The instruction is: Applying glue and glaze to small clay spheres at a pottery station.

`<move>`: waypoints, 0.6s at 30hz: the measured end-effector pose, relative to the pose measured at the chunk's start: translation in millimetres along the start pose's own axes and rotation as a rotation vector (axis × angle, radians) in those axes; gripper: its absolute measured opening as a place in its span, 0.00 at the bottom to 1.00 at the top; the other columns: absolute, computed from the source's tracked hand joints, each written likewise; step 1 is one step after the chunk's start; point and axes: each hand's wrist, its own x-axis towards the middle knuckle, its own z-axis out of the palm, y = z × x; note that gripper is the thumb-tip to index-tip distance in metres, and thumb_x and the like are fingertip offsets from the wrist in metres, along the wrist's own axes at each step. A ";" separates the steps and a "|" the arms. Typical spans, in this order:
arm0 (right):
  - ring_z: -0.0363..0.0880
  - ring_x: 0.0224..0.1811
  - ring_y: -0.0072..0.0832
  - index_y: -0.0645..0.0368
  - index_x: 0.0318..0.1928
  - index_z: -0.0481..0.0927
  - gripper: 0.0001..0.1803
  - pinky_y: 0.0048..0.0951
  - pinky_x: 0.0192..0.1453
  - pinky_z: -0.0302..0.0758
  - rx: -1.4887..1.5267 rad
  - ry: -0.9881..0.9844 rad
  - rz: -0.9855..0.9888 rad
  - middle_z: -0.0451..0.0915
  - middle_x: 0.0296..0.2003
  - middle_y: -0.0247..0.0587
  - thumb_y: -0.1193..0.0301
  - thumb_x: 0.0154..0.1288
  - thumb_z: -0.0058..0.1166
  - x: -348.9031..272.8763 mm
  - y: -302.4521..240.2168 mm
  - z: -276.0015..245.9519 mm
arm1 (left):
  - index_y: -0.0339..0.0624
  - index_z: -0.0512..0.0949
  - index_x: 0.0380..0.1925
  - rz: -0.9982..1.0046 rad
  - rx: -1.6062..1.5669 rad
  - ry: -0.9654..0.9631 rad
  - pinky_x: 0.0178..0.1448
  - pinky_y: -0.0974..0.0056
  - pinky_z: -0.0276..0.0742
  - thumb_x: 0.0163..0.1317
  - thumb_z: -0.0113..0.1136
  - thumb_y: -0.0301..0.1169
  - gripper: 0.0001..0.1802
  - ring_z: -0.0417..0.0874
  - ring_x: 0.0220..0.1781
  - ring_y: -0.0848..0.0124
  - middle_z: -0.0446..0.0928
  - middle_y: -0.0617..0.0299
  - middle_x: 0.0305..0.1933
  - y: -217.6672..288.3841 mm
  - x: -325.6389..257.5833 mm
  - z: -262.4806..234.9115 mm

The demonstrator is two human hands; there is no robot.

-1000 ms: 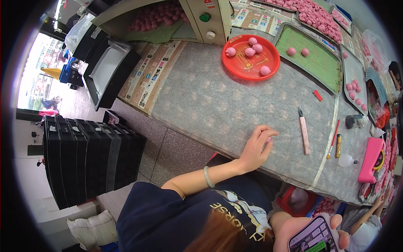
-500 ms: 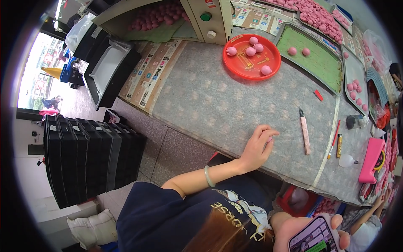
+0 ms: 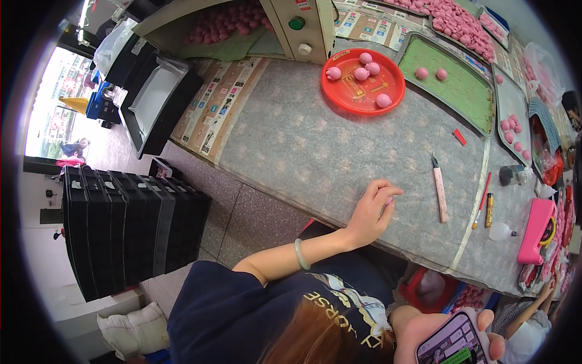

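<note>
My left hand (image 3: 371, 213) rests at the near edge of the table (image 3: 291, 145), its fingers loosely bent and a little apart. I see nothing held in it, though the palm side is partly hidden. A pale bangle (image 3: 301, 254) circles that wrist. Low at the right, my right hand (image 3: 410, 337) is closed around a smartphone (image 3: 451, 341) with its lit screen facing up. To the right of my left hand lie a pink-handled craft knife (image 3: 440, 193) and its red cap (image 3: 459, 137).
A red round tray (image 3: 364, 100) holds several pink balls. Beside it sits a green-lined metal tray (image 3: 451, 91). A fine brush (image 3: 482, 201), a small bottle (image 3: 501, 232) and a pink tape dispenser (image 3: 536, 233) lie at the right. Black crates (image 3: 127, 230) stand left; an oven-like box (image 3: 303, 30) stands behind.
Both hands keep their places, the right still around the phone. The view has shifted only slightly, and nothing on the table has moved.
</note>
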 end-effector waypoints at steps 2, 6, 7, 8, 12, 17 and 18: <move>0.59 0.45 0.24 0.62 0.54 0.61 0.18 0.31 0.41 0.63 0.019 0.003 0.006 0.64 0.49 0.32 0.63 0.71 0.28 1.8 -1.2 -0.6 | 0.40 0.72 0.45 0.002 0.000 0.001 0.43 0.65 0.70 0.59 0.50 0.20 0.13 0.73 0.37 0.64 0.65 0.54 0.45 -0.1 -0.1 0.0; 0.59 0.44 0.24 0.62 0.53 0.61 0.17 0.31 0.40 0.63 0.053 0.010 0.009 0.64 0.47 0.32 0.64 0.71 0.29 3.9 -2.3 -1.5 | 0.41 0.72 0.45 0.006 0.001 0.009 0.43 0.67 0.70 0.58 0.51 0.19 0.14 0.71 0.37 0.68 0.65 0.56 0.45 -1.2 -0.2 0.6; 0.59 0.43 0.24 0.62 0.53 0.61 0.17 0.31 0.39 0.63 0.059 0.011 0.012 0.64 0.47 0.32 0.64 0.71 0.29 3.9 -2.4 -1.6 | 0.41 0.73 0.45 0.010 -0.012 0.016 0.43 0.68 0.70 0.58 0.52 0.19 0.14 0.70 0.37 0.70 0.66 0.57 0.45 -1.5 -0.1 0.7; 0.59 0.43 0.24 0.62 0.52 0.61 0.17 0.31 0.39 0.63 0.066 0.011 0.014 0.64 0.47 0.32 0.64 0.71 0.29 4.0 -2.3 -1.5 | 0.41 0.73 0.45 0.007 0.000 0.012 0.43 0.68 0.70 0.58 0.52 0.19 0.14 0.70 0.37 0.71 0.66 0.57 0.45 -1.6 -0.1 0.8; 0.59 0.41 0.25 0.61 0.51 0.61 0.16 0.31 0.37 0.63 0.088 0.020 0.019 0.65 0.45 0.33 0.65 0.70 0.29 4.1 -2.6 -1.3 | 0.41 0.73 0.44 0.006 -0.004 0.010 0.43 0.68 0.70 0.58 0.52 0.19 0.14 0.70 0.37 0.70 0.66 0.57 0.45 -1.1 0.0 0.7; 0.59 0.40 0.25 0.61 0.49 0.62 0.14 0.31 0.35 0.63 0.104 0.035 0.025 0.65 0.43 0.33 0.66 0.70 0.30 5.6 -3.6 -1.6 | 0.41 0.73 0.44 0.002 -0.010 0.011 0.43 0.69 0.70 0.58 0.52 0.19 0.14 0.70 0.37 0.70 0.66 0.57 0.45 -0.2 0.2 0.5; 0.59 0.39 0.25 0.61 0.49 0.62 0.14 0.31 0.35 0.63 0.109 0.041 0.025 0.65 0.42 0.33 0.67 0.70 0.30 6.0 -4.3 -1.5 | 0.41 0.73 0.44 0.009 -0.007 0.013 0.43 0.69 0.70 0.58 0.52 0.19 0.14 0.70 0.37 0.70 0.66 0.57 0.45 -0.1 0.2 0.4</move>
